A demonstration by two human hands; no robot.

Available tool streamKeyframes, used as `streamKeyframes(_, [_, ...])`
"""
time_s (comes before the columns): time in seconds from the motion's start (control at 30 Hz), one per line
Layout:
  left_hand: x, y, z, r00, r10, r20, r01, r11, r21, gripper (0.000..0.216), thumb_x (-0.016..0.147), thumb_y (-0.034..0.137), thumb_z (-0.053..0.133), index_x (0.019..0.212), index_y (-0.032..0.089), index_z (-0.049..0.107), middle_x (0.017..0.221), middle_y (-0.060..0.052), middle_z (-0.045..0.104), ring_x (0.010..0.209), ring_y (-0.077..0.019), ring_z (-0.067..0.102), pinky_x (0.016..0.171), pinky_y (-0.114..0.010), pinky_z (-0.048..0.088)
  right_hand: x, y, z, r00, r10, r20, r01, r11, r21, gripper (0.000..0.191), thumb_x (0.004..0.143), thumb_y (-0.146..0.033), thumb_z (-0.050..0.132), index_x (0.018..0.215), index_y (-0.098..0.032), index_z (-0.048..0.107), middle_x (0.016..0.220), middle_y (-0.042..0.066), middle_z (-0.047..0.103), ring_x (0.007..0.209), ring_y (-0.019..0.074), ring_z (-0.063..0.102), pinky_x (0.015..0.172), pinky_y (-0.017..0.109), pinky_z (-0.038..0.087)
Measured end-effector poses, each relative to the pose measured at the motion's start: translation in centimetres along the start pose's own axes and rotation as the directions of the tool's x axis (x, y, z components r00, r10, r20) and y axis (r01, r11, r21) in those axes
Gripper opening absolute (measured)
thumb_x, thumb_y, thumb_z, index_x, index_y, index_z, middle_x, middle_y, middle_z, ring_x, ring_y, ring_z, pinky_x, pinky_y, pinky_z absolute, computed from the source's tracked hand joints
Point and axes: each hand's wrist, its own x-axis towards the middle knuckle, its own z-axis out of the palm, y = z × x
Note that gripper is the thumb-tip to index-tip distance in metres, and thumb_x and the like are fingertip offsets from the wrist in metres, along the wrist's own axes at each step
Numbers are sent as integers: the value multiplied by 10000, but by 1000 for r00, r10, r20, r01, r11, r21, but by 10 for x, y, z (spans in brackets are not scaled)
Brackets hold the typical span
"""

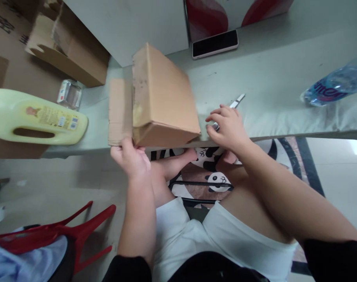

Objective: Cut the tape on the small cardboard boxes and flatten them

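A brown cardboard box (162, 98) lies on the grey table (269, 90) near its front edge, with one flap spread flat to the left. My left hand (130, 156) grips the box's near left corner from below, fingers closed on it. My right hand (228, 126) rests on the table just right of the box, fingers curled over a slim silver tool (236, 102) whose tip sticks out beyond the fingers. I cannot make out whether the tool is a knife or scissors.
A pale yellow jug (34, 119) lies on its side at the left, a small glass jar (69, 94) behind it. Open cartons (69, 43) stand at back left. A black phone (215, 44) lies at the back, a plastic water bottle (337, 84) at right. A red chair (63, 231) stands lower left.
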Motion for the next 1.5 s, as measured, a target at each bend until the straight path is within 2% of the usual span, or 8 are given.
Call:
streamKeyframes(0.2, [7,-13,-13,948,-242,206,266,959,-94,498,512,204,774,946,242,531,917,11,637,776,-138,636,628,-249,527,0,3,0,997,-70,26,66,990,126,328,807,-368,563,1063,-228,711,1192,128,683,1354,448,479,1117,736,266])
streamKeyframes(0.5, [17,-38,-20,987,-134,86,136,991,-18,442,671,559,725,886,187,624,1027,-89,707,1042,-212,669,829,-285,562,2,-5,-15,950,-309,-34,296,866,404,498,949,-552,458,1276,-220,634,1295,126,652,1229,281,600,1077,508,458])
streamKeyframes(0.67, [9,-41,-16,951,-66,303,86,995,-54,508,702,674,619,927,221,674,1104,-89,712,1276,-257,579,1076,-345,488,1,-11,-7,901,-434,-4,398,823,406,610,863,-571,572,1342,-193,563,1354,146,626,1290,305,560,1118,538,420])
streamKeyframes(0.87, [6,-45,-16,928,-10,373,-3,999,35,417,797,644,567,902,251,658,963,-62,681,1206,-228,606,1132,-341,433,-2,-14,-6,952,-296,75,233,863,448,399,789,-523,685,1041,-216,646,1155,125,708,1117,310,651,1012,519,509])
streamKeyframes(1.0, [11,-39,-18,960,-12,281,20,1000,-24,355,761,547,633,726,195,596,735,-13,575,794,-154,596,817,-272,516,0,-15,-10,983,-153,-103,183,860,476,516,739,-572,720,1079,-205,593,1019,116,697,902,273,662,757,432,569])
streamKeyframes(1.1, [12,-31,-19,962,-44,271,63,996,-64,305,711,445,694,683,185,539,620,41,434,570,-85,420,566,-207,394,0,-17,-14,989,-12,-146,85,859,505,384,795,-567,667,956,-228,585,781,35,631,674,185,570,586,338,492])
streamKeyframes(1.33, [-3,-21,-26,914,-41,403,115,980,-160,246,596,225,688,836,187,731,793,-23,686,763,-142,639,686,-222,496,0,-20,-23,968,223,-115,-77,699,711,585,819,-752,555,638,-203,465,622,-6,476,606,121,446,559,285,377])
streamKeyframes(1.5, [14,-33,-33,890,40,454,-78,995,65,321,737,495,729,899,218,720,843,-27,708,801,-185,679,724,-299,561,-2,-17,-22,971,224,-83,-57,557,829,582,760,-737,647,601,-199,495,606,-15,452,577,106,411,557,274,386])
